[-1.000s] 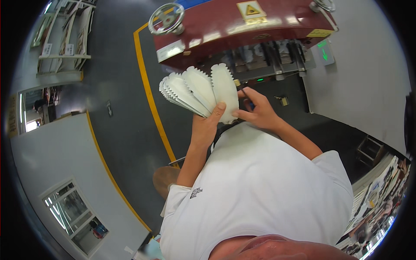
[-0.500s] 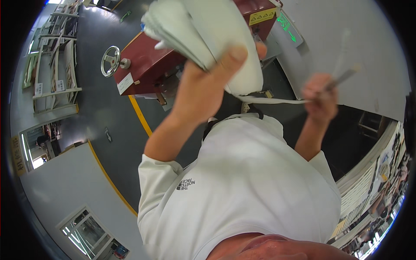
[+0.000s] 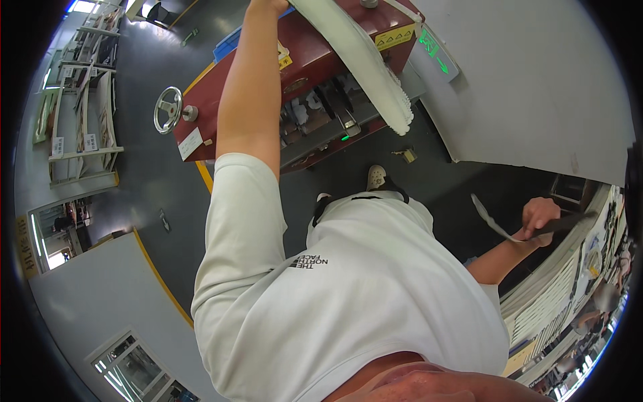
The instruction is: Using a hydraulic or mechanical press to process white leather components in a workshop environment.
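My left arm reaches up to the top edge, where my left hand (image 3: 270,5) is only partly in view. It is closed at the end of a long white bundle of layered soft material (image 3: 351,57), whose grip point is cut off by the frame. The bundle slants down to the right in front of a dark red machine (image 3: 305,63), its lower end frayed. Far to the right, my right hand (image 3: 540,218) is closed on a narrow whitish strip (image 3: 492,222) with a curling free end. From the same hand sticks out a dark, flat, blade-like tool (image 3: 569,222).
The machine has a metal handwheel (image 3: 169,109) at its left and a dark opening with rollers at its front. A blue bin (image 3: 228,45) stands behind it. A pale wall panel (image 3: 529,80) stands at right, racks (image 3: 87,100) at far left. A small yellowish block (image 3: 406,155) lies on the floor.
My left hand has carried the white bundle up and away toward the machine. The strip, earlier stretched from the bundle to my right hand, is now apart from it; my right hand has moved down and right.
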`<action>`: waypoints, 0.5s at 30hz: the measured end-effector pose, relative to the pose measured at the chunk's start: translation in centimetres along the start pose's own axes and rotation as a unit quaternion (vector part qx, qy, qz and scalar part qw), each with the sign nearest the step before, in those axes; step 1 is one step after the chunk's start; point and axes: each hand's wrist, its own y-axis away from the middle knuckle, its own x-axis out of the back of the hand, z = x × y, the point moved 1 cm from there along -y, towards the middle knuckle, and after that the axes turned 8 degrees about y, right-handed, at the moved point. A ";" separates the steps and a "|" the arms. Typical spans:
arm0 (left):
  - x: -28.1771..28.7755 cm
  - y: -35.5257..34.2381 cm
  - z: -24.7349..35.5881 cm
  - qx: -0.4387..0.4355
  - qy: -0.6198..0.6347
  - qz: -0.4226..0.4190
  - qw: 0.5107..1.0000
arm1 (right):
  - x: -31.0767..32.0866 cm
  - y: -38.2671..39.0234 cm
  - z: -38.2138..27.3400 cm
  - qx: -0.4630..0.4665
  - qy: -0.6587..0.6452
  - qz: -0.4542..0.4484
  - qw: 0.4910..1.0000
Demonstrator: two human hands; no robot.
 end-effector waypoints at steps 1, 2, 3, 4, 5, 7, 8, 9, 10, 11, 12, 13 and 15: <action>1.2 -0.7 -0.2 0.012 -0.014 0.010 1.000 | -0.6 0.7 0.5 -0.060 0.010 0.042 0.997; 1.8 -1.0 -0.7 0.013 -0.015 0.007 1.000 | -1.6 1.2 0.7 -0.120 0.022 0.087 0.989; 2.3 -1.1 -0.9 -0.011 0.003 -0.107 0.994 | -2.3 1.5 1.2 -0.161 0.047 0.113 0.979; 3.0 -0.5 0.0 -0.041 0.014 -0.213 0.976 | -3.1 1.5 2.2 -0.199 0.064 0.132 0.969; 2.2 0.0 -0.4 -0.034 0.017 -0.219 0.975 | -5.8 1.4 2.3 -0.231 0.048 0.250 0.939; 0.7 1.9 -0.6 -0.313 -0.458 -0.134 0.821 | -7.3 -1.3 2.6 -0.381 0.087 0.117 0.913; 0.1 2.8 -1.1 -0.312 -0.457 -0.136 0.822 | -7.6 -2.2 3.1 -0.449 0.133 0.044 0.882; -0.3 3.5 -1.9 -0.203 -0.543 0.046 0.814 | -8.3 -3.3 4.1 -0.466 0.184 -0.016 0.865; 0.3 4.6 -1.8 -0.083 -0.599 0.232 0.762 | -9.4 -4.5 5.3 -0.478 0.232 -0.082 0.843; 4.9 5.6 0.0 -0.111 -0.684 0.290 0.660 | -11.3 -6.0 6.5 -0.483 0.221 -0.117 0.839; 4.0 6.7 -0.5 -0.108 -0.686 0.281 0.663 | -12.7 -6.7 7.9 -0.500 0.216 -0.113 0.831; 0.8 9.0 -1.4 -0.194 -0.654 0.234 0.693 | -13.6 -6.9 9.6 -0.486 0.243 -0.098 0.834; -2.6 17.4 -1.7 -0.334 -0.586 0.165 0.720 | -16.0 -7.6 12.8 -0.467 0.280 -0.107 0.832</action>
